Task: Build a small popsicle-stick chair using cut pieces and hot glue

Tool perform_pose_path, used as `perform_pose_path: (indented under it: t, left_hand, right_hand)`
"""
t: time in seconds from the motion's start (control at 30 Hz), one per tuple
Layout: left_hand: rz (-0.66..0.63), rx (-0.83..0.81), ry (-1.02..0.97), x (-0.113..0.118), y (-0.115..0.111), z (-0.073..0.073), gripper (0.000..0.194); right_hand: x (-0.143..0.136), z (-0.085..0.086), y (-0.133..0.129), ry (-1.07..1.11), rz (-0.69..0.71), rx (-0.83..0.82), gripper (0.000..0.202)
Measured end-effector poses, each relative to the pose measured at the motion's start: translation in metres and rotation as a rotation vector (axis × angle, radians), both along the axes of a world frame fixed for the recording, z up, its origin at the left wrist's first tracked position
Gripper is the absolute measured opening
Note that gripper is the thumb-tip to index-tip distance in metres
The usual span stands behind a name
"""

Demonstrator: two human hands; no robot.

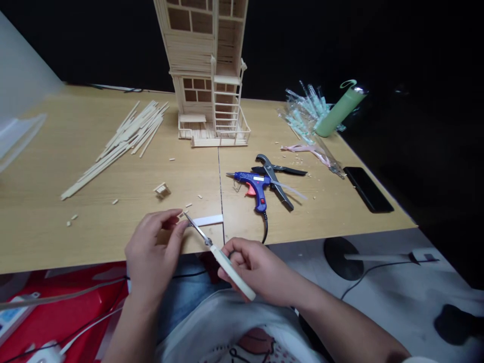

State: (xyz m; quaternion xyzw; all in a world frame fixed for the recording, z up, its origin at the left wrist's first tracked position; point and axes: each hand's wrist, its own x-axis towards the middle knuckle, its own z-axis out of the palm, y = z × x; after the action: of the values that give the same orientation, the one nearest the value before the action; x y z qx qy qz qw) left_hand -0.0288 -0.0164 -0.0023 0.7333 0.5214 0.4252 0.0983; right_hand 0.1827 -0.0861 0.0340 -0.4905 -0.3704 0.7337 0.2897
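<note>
Scissors (224,258) sit gripped in right hand (257,267).
Left hand (153,247) curls close by, hold unclear; one slip could cut it.

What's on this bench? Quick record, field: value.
left hand: left hand, fingertips near the blade tips; grip unclear
right hand: right hand, holding scissors
near blades: white strip
centre: blue glue gun, nozzle pointing left; dark hand tool next to it
left side: loose pile of sticks
back: wooden house model, with ladder
right side: green bottle, tilted in view; wrappers; phone, screen dark
</note>
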Motion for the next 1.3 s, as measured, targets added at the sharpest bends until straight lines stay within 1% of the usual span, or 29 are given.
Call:
perform_pose_path:
  t: [0.13, 0.2, 0.3, 0.4, 0.57, 0.7, 0.83, 0.9, 0.97, 1.03, 1.13, 1.17, 1.23, 1.3]
  left_hand:
    - [-0.035, -0.042, -0.005, 0.002, 0.001, 0.000, 0.014]
    - [-0.035, -0.118, -0.057, 0.003, 0.002, -0.001, 0.014]
    - [-0.010, -0.276, -0.164, 0.003, 0.001, -0.003, 0.021]
    - [0.013, -0.357, -0.228, 0.004, 0.002, -0.002, 0.025]
    - [0.046, -0.386, -0.265, 0.007, 0.004, -0.001, 0.023]
    - [0.110, -0.373, -0.314, 0.010, 0.006, 0.000, 0.021]
    - [0.147, -0.382, -0.343, 0.009, 0.007, 0.003, 0.024]
    - [0.155, -0.380, -0.350, 0.008, 0.005, 0.004, 0.024]
    - [0.155, -0.382, -0.356, 0.007, 0.001, 0.004, 0.022]
    - [0.149, -0.375, -0.357, 0.005, -0.002, 0.003, 0.021]
    - [0.155, -0.349, -0.327, 0.001, -0.007, 0.000, 0.022]
    - [0.163, -0.339, -0.318, 0.000, -0.008, -0.001, 0.023]
    - [0.185, -0.335, -0.335, -0.003, -0.010, 0.000, 0.026]
    - [0.213, -0.361, -0.412, -0.004, -0.013, 0.003, 0.027]
  right_hand:
    - [0.007, -0.003, -0.002, 0.039, 0.010, -0.032, 0.041]
    - [0.011, -0.005, -0.002, 0.082, 0.030, -0.057, 0.041]
    - [0.017, -0.006, -0.001, 0.122, 0.050, -0.085, 0.040]
    - [0.021, -0.005, 0.000, 0.098, 0.067, -0.091, 0.038]
    - [0.027, -0.005, 0.002, 0.098, 0.090, -0.062, 0.029]
    - [0.033, -0.001, 0.001, -0.030, 0.124, 0.024, 0.027]
    - [0.042, 0.009, 0.000, -0.121, 0.153, 0.109, 0.028]
    - [0.050, 0.014, 0.001, -0.229, 0.116, 0.196, 0.026]
    - [0.062, 0.018, 0.004, -0.406, 0.038, 0.303, 0.028]
    - [0.079, 0.019, 0.009, -0.615, -0.074, 0.398, 0.030]
    - [0.114, 0.016, 0.017, -0.981, -0.296, 0.504, 0.032]
    - [0.127, 0.014, 0.019, -1.108, -0.374, 0.520, 0.034]
    - [0.154, 0.010, 0.022, -1.362, -0.486, 0.498, 0.038]
    - [0.177, 0.005, 0.024, -1.571, -0.531, 0.408, 0.039]
